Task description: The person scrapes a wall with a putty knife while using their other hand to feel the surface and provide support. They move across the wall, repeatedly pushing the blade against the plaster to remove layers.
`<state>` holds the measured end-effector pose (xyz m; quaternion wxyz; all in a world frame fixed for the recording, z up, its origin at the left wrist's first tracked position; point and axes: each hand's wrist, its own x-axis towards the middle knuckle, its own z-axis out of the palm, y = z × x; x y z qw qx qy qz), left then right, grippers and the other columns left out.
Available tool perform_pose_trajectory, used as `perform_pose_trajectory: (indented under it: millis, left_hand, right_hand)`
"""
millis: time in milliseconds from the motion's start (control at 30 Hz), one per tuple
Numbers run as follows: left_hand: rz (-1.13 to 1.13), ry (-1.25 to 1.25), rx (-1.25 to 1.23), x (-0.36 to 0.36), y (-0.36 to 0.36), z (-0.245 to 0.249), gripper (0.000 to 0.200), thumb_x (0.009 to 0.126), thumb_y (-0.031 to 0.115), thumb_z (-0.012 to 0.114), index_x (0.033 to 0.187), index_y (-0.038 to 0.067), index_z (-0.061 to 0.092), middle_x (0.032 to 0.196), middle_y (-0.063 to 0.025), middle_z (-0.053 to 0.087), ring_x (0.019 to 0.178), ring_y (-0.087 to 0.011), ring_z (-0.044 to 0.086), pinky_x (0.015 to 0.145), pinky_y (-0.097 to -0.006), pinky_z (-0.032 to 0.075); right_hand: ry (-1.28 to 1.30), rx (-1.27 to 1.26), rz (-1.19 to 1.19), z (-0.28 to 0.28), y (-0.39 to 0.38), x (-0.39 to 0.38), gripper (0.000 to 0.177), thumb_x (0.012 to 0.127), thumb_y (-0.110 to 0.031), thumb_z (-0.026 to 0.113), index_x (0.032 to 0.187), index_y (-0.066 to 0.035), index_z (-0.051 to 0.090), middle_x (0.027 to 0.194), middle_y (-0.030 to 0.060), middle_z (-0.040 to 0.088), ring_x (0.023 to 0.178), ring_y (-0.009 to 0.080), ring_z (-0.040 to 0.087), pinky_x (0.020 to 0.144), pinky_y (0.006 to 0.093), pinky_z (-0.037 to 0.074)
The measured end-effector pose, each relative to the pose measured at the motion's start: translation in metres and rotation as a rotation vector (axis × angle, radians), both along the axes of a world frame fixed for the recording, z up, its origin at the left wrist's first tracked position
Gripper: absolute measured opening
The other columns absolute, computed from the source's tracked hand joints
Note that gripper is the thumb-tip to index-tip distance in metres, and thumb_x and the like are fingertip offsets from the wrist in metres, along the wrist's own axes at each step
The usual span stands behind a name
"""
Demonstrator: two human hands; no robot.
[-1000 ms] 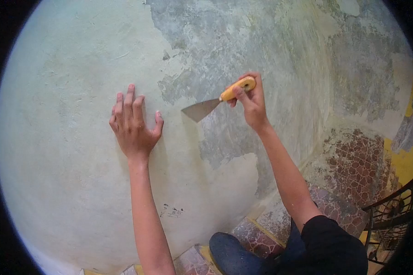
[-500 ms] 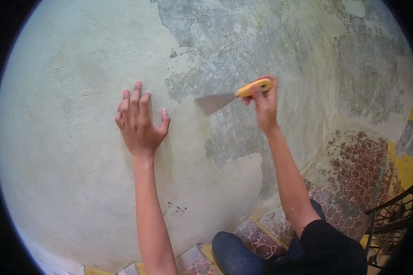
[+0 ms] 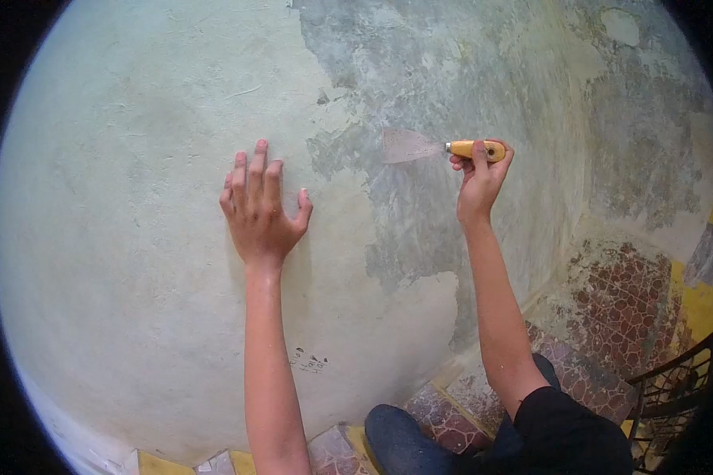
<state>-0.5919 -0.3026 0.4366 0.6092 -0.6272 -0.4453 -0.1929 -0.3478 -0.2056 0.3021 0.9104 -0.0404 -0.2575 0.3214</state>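
Note:
My left hand (image 3: 263, 210) rests on the pale painted wall (image 3: 135, 222), its fingers spread and thumb out to the right. A putty knife (image 3: 471, 150) with a yellow handle is in my right hand (image 3: 483, 186), with the fingers wrapped round the handle. Its wide metal blade (image 3: 413, 146) points left over the bare grey patch (image 3: 408, 206), where the paint is off. The ragged paint edge (image 3: 345, 170) runs between my two hands, just left of the blade.
Below are tiled stair steps (image 3: 451, 416) with yellow edging, strewn with paint flakes. A tiled landing (image 3: 622, 293) with more debris lies to the right, beside a black metal railing (image 3: 681, 372). Small handwriting (image 3: 309, 362) marks the lower wall. My knee (image 3: 404, 439) shows at the bottom.
The putty knife and my right hand have moved right, away from the paint edge, and the blade has turned more level. My left hand keeps its place on the wall; the view has shifted slightly.

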Motion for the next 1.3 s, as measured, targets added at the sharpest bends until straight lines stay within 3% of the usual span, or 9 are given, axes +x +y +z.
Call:
perform_pose_trajectory:
  millis: [300, 367, 400, 467, 567, 667, 900, 1000, 1300]
  left_hand:
    - [0.027, 0.008, -0.008, 0.002, -0.002, 0.001, 0.065, 0.077, 0.039, 0.063, 0.139, 0.026, 0.05, 0.151, 0.0046, 0.041, 0.138, -0.0204, 0.035, 0.113, -0.0377, 0.023]
    - [0.012, 0.005, 0.001, 0.001, -0.001, 0.001, 0.064, 0.077, 0.039, 0.063, 0.139, 0.025, 0.051, 0.151, 0.0044, 0.041, 0.138, -0.0206, 0.035, 0.113, -0.0378, 0.022]
    - [-0.001, 0.0, -0.004, 0.002, -0.001, 0.001, 0.063, 0.077, 0.039, 0.063, 0.138, 0.025, 0.052, 0.151, 0.0041, 0.041, 0.137, -0.0208, 0.035, 0.113, -0.0379, 0.022]
    - [-0.005, 0.007, -0.004, 0.003, -0.002, 0.001, 0.063, 0.077, 0.039, 0.063, 0.138, 0.025, 0.052, 0.151, 0.004, 0.041, 0.137, -0.0212, 0.035, 0.113, -0.038, 0.023]
    - [-0.002, 0.01, 0.0, 0.004, -0.003, 0.0, 0.064, 0.077, 0.038, 0.064, 0.138, 0.025, 0.052, 0.151, 0.0036, 0.041, 0.137, -0.0219, 0.035, 0.112, -0.038, 0.024]
    - [-0.007, 0.008, 0.004, 0.004, -0.002, 0.0, 0.064, 0.076, 0.037, 0.064, 0.138, 0.024, 0.052, 0.151, 0.0033, 0.041, 0.137, -0.0222, 0.035, 0.112, -0.038, 0.025]
    - [-0.023, -0.006, -0.004, 0.005, -0.004, 0.002, 0.065, 0.076, 0.037, 0.065, 0.138, 0.024, 0.052, 0.151, 0.0032, 0.041, 0.138, -0.022, 0.034, 0.112, -0.0379, 0.025]
    - [0.012, -0.014, -0.022, 0.004, -0.005, 0.001, 0.064, 0.076, 0.037, 0.065, 0.137, 0.025, 0.052, 0.151, 0.0033, 0.04, 0.138, -0.0216, 0.034, 0.113, -0.0378, 0.025]
    - [-0.006, -0.007, -0.007, 0.002, -0.003, 0.0, 0.064, 0.076, 0.037, 0.066, 0.137, 0.025, 0.052, 0.151, 0.0035, 0.04, 0.138, -0.0208, 0.034, 0.113, -0.0378, 0.025]
  right_hand:
    - [0.11, -0.116, 0.109, -0.037, -0.016, -0.017, 0.031, 0.085, -0.006, 0.075, 0.094, -0.006, 0.045, 0.085, 0.0059, 0.059, 0.067, 0.0152, 0.063, 0.057, 0.0268, 0.054]
    - [-0.454, -0.353, 0.008, -0.059, -0.027, -0.013, 0.03, 0.087, -0.013, 0.074, 0.103, -0.005, 0.05, 0.081, 0.0067, 0.059, 0.067, 0.0136, 0.062, 0.054, 0.0293, 0.051]
    - [-0.444, -0.351, 0.002, -0.066, -0.033, -0.017, 0.03, 0.087, -0.013, 0.074, 0.103, -0.005, 0.05, 0.081, 0.0067, 0.059, 0.067, 0.0136, 0.062, 0.054, 0.0293, 0.051]
    - [-1.048, -0.442, -0.241, -0.075, -0.043, -0.026, 0.032, 0.093, -0.022, 0.066, 0.118, -0.008, 0.053, 0.079, 0.0116, 0.061, 0.067, 0.0211, 0.065, 0.055, 0.0362, 0.05]
    - [-0.925, -0.224, -0.387, -0.072, -0.045, -0.056, 0.035, 0.098, -0.028, 0.055, 0.129, -0.013, 0.05, 0.09, 0.0177, 0.063, 0.071, 0.033, 0.064, 0.06, 0.0429, 0.05]
    - [-0.911, -0.251, -0.376, -0.041, -0.055, -0.058, 0.03, 0.099, -0.024, 0.051, 0.128, -0.013, 0.051, 0.094, 0.0186, 0.063, 0.076, 0.0409, 0.062, 0.063, 0.0465, 0.05]
    - [-1.07, -0.384, -0.441, -0.016, -0.08, -0.053, 0.038, 0.096, -0.016, 0.054, 0.134, -0.015, 0.051, 0.091, 0.0162, 0.062, 0.075, 0.0358, 0.062, 0.064, 0.0424, 0.05]
    - [-1.042, -0.345, -0.534, -0.002, -0.063, -0.049, 0.036, 0.096, -0.02, 0.053, 0.131, -0.016, 0.053, 0.084, 0.0148, 0.059, 0.071, 0.037, 0.063, 0.061, 0.0472, 0.05]
    - [-1.179, -0.231, -0.619, 0.001, -0.055, -0.01, 0.032, 0.093, -0.018, 0.056, 0.125, -0.018, 0.06, 0.079, 0.0113, 0.062, 0.068, 0.0311, 0.063, 0.058, 0.0416, 0.05]
